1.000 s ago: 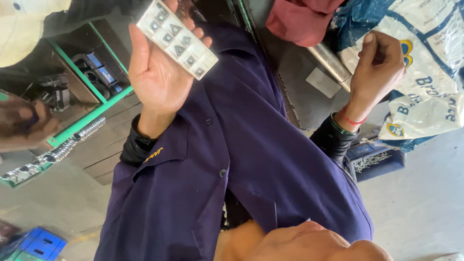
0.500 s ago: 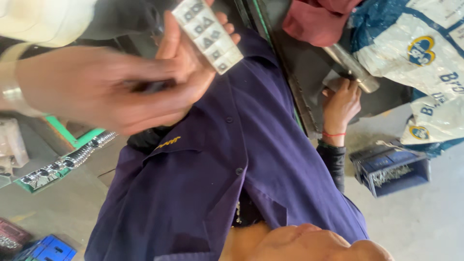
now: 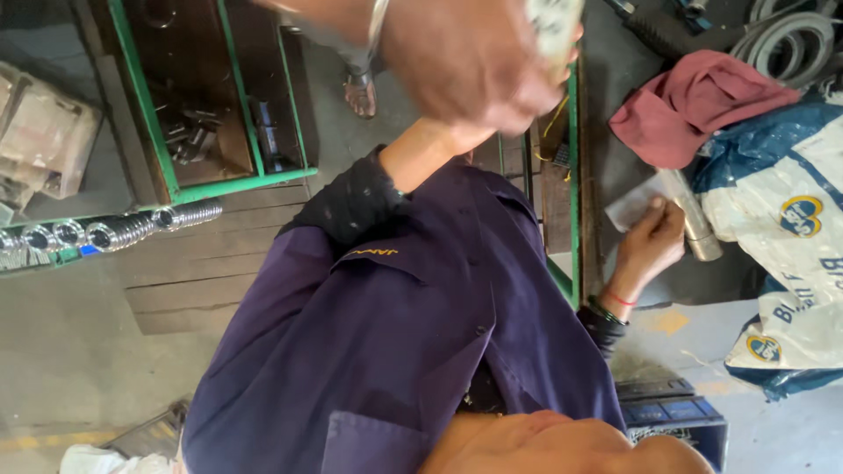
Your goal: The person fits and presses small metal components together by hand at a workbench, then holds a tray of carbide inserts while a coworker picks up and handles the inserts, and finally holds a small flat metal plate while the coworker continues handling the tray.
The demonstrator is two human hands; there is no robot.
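— What have you got in view?

— One hand of mine, a metal bangle on the wrist, up at the top of the head view. I take it for the left, since the arm comes in from that side. It is too blurred to say whether it is clenched, loose or gripping anything. My right hand is out of frame.

— And the white key panel?

— The white key panel is just behind my knuckles, at the top edge. A co-worker in a purple shirt has a raised arm reaching up under my hand, and the panel seems to sit at that person's fingers. Most of it is covered.

— What worries you?

— Two hands crowd one thin panel, and mine is blurred. I think a swipe could knock it loose. Then it would fall along the green frame or onto the concrete floor, and the keys could crack.

— Anything else?

— The co-worker's other hand rests on a metal cylinder over by the red cloth. With that person's attention split, the cylinder could roll. My bangle could also snag a sleeve.
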